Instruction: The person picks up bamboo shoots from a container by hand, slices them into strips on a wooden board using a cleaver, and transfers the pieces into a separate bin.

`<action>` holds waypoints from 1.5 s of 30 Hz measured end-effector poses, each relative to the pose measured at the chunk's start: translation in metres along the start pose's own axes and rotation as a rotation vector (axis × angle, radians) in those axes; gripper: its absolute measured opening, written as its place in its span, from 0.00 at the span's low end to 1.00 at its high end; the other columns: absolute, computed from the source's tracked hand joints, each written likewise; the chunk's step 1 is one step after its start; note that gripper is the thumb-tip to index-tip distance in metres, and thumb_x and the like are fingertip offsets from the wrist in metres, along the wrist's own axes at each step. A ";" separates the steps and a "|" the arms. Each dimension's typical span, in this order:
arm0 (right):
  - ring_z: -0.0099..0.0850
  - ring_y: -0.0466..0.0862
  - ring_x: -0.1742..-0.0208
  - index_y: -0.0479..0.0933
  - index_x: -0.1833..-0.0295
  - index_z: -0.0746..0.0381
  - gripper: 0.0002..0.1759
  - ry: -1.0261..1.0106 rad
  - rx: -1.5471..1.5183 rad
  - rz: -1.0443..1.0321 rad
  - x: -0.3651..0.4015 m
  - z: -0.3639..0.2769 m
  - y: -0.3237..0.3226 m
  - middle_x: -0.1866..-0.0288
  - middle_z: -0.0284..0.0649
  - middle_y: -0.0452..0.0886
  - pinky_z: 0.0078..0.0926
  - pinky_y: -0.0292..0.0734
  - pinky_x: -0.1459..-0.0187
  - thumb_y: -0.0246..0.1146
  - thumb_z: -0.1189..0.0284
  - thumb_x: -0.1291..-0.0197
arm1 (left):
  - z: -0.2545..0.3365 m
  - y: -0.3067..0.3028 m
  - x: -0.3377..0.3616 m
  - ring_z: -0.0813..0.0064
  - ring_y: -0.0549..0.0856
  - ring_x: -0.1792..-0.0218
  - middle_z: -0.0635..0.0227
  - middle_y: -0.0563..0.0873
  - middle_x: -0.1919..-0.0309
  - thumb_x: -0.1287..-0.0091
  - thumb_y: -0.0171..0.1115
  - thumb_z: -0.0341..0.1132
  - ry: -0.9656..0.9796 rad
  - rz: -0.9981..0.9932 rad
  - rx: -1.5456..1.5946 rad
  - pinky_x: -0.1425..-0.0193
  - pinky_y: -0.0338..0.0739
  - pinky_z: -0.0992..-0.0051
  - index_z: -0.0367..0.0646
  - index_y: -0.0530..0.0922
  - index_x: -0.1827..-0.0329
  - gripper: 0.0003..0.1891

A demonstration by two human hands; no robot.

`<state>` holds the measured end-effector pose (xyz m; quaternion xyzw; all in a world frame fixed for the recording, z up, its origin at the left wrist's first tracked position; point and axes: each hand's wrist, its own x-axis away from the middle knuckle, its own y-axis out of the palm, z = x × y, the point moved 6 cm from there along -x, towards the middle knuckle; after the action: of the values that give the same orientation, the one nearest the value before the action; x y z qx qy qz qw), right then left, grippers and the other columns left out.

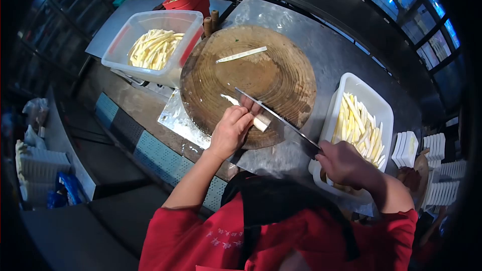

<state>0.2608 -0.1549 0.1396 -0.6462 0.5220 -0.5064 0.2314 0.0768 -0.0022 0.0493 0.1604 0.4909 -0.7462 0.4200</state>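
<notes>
Your left hand [231,130] pins the stiff, probably slick stalk [261,123] mid-length, fingers curled; your right hand [344,163] grips the cleaver [291,128].

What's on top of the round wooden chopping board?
On the chopping board lie one loose pale strip near its far edge and a pale stalk, pinned by the left hand with the knife blade across it. The stalk's middle is hidden under fingers and blade.

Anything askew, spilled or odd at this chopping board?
Nothing serious. One cut strip lies alone at the far side of the round board, apart from the white stalk that the left hand steadies under the cleaver held in the right hand.
</notes>
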 end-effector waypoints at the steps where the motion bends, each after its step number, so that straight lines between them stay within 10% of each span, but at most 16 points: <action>1: 0.59 0.80 0.68 0.72 0.61 0.66 0.12 -0.035 0.020 -0.013 -0.002 0.000 0.001 0.74 0.57 0.78 0.50 0.74 0.66 0.60 0.67 0.37 | 0.000 0.000 0.000 0.54 0.81 0.55 0.60 0.81 0.58 0.43 0.69 0.26 -0.008 -0.008 0.012 0.52 0.78 0.63 0.40 0.78 0.55 0.14; 6: 0.59 0.81 0.68 0.71 0.61 0.69 0.11 -0.239 -0.017 0.105 -0.050 -0.028 0.022 0.74 0.59 0.78 0.51 0.75 0.64 0.58 0.71 0.37 | -0.002 0.002 -0.001 0.54 0.81 0.55 0.60 0.81 0.58 0.43 0.69 0.25 -0.009 -0.014 0.005 0.52 0.78 0.62 0.39 0.78 0.55 0.14; 11: 0.57 0.83 0.61 0.72 0.60 0.71 0.08 0.042 0.069 -0.024 -0.047 -0.042 0.031 0.67 0.58 0.82 0.50 0.77 0.56 0.57 0.79 0.46 | -0.001 -0.002 0.000 0.56 0.79 0.56 0.60 0.79 0.61 0.43 0.69 0.27 -0.021 -0.081 0.023 0.53 0.76 0.63 0.40 0.80 0.55 0.13; 15: 0.58 0.81 0.66 0.71 0.60 0.69 0.09 -0.217 -0.010 0.255 -0.018 0.004 0.043 0.72 0.58 0.79 0.53 0.74 0.62 0.57 0.72 0.37 | -0.002 -0.005 0.014 0.58 0.79 0.57 0.61 0.79 0.62 0.45 0.70 0.27 -0.048 -0.096 -0.014 0.55 0.77 0.64 0.40 0.81 0.58 0.11; 23: 0.61 0.81 0.60 0.71 0.58 0.71 0.12 0.031 -0.102 -0.011 0.007 -0.014 0.028 0.67 0.63 0.79 0.55 0.74 0.57 0.54 0.70 0.36 | 0.001 -0.003 0.016 0.56 0.80 0.56 0.61 0.81 0.61 0.46 0.71 0.26 0.032 -0.040 0.019 0.53 0.78 0.64 0.40 0.81 0.60 0.12; 36: 0.59 0.81 0.62 0.74 0.60 0.69 0.12 0.089 -0.392 0.257 0.008 0.007 0.005 0.70 0.60 0.79 0.49 0.74 0.60 0.58 0.68 0.38 | -0.003 0.013 -0.008 0.55 0.79 0.59 0.60 0.81 0.64 0.46 0.72 0.29 -0.041 -0.186 0.002 0.54 0.76 0.63 0.40 0.81 0.66 0.08; 42: 0.19 0.74 0.82 0.74 0.64 0.67 0.10 0.489 -0.907 0.627 0.108 0.061 0.003 0.81 0.34 0.74 0.24 0.70 0.79 0.63 0.69 0.38 | -0.048 0.061 -0.074 0.52 0.80 0.59 0.54 0.82 0.66 0.44 0.69 0.31 -0.059 -0.231 -0.224 0.52 0.76 0.61 0.39 0.82 0.66 0.06; 45: 0.19 0.72 0.85 0.73 0.65 0.66 0.08 0.694 -0.934 0.869 0.175 0.083 0.008 0.83 0.33 0.73 0.21 0.69 0.82 0.61 0.72 0.38 | -0.075 0.076 -0.112 0.54 0.81 0.59 0.54 0.82 0.66 0.43 0.68 0.29 -0.196 -0.198 -0.209 0.52 0.76 0.61 0.39 0.82 0.66 0.05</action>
<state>0.3220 -0.3360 0.1740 -0.2140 0.9367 -0.2689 -0.0676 0.1901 0.1029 0.0417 -0.0071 0.5360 -0.7409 0.4047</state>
